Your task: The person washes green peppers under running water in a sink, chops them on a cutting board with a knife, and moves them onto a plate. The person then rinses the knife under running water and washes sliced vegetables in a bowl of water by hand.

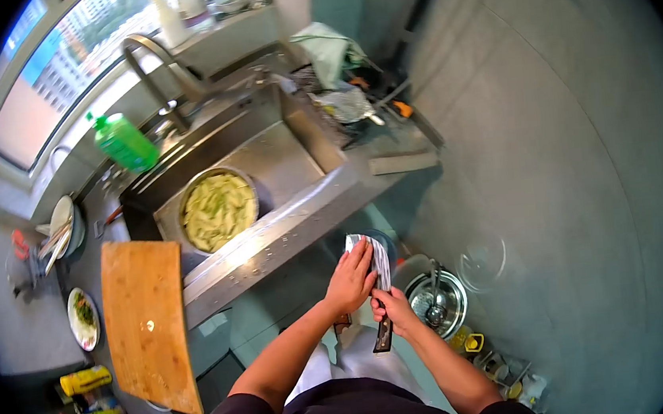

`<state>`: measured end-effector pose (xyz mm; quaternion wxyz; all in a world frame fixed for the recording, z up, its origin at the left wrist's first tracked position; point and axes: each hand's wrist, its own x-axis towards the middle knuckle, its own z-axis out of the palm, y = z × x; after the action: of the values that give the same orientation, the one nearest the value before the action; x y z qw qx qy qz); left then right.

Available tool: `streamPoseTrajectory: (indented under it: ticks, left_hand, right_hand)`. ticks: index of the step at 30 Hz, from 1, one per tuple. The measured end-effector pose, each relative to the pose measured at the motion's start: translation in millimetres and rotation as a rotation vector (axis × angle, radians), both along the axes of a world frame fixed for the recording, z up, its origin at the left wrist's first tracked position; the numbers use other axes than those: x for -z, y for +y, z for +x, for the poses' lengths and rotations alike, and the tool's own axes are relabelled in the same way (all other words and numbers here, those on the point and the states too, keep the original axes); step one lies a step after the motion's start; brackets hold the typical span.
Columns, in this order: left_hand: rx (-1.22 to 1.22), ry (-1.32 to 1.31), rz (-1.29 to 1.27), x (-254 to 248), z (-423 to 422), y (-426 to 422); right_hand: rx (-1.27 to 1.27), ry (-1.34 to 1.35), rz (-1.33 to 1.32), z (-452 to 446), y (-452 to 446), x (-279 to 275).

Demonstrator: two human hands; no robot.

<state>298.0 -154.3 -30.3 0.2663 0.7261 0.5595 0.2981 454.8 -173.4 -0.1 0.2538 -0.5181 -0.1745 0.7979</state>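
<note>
In the head view, a kitchen knife (382, 264) with a broad, shiny blade and a dark riveted handle is held in front of my body, beyond the sink's front edge. My right hand (393, 306) is closed around the handle near the blade, and the handle's end sticks out below it. My left hand (350, 275) lies along the blade with its fingers stretched out. Its palm side is hidden, so I cannot see whether anything is under it. A wooden cutting board (148, 328) rests on the counter to the left, with a small pale scrap on it.
A metal sink (270, 145) holds a pot of pale green cut vegetables (218, 210). Around it are a faucet (166, 63), a green soap bottle (126, 143) and a plate of chopped food (84, 319). A steel pot (453, 307) and several bottles stand low on the right.
</note>
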Motion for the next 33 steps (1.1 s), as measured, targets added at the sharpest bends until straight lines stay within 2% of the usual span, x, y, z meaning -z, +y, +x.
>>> streamPoseTrajectory:
  ticks: [2,7,11,14,17,18,21,24,27,33]
  left_hand:
    - [0.05,-0.075,-0.061,32.6,38.5,8.4]
    - [-0.01,-0.106,-0.173,97.7,97.6,22.9]
    - [-0.1,-0.214,-0.493,147.3,105.3,44.7]
    - [-0.149,-0.585,-0.672,158.8,92.4,55.8]
    - [-0.128,-0.655,-0.739,156.9,79.0,59.7]
    - [-0.075,-0.556,-0.644,168.6,77.0,59.3]
    - [0.207,0.129,-0.233,72.0,70.2,51.1]
    - [0.529,0.315,-0.002,23.5,66.7,42.1]
    - [0.607,0.438,0.036,2.4,66.0,35.5]
    - [0.135,0.392,0.118,-56.0,15.3,44.0]
  right_hand:
    - [0.054,-0.067,-0.037,31.4,2.5,9.3]
    - [0.145,-0.113,-0.098,72.5,11.0,32.7]
    - [0.181,-0.151,-0.133,85.8,20.7,49.8]
    - [0.197,-0.171,-0.148,97.5,24.5,58.4]
    - [0.194,-0.181,-0.14,105.2,27.1,53.0]
    - [0.191,-0.178,-0.136,108.3,27.0,53.7]
    - [0.216,-0.146,-0.123,114.3,28.3,53.9]
    - [0.249,-0.107,-0.103,112.9,33.9,40.2]
    - [0.199,-0.064,-0.027,109.8,39.1,20.7]
    - [0.111,0.09,0.089,68.1,63.6,-39.0]
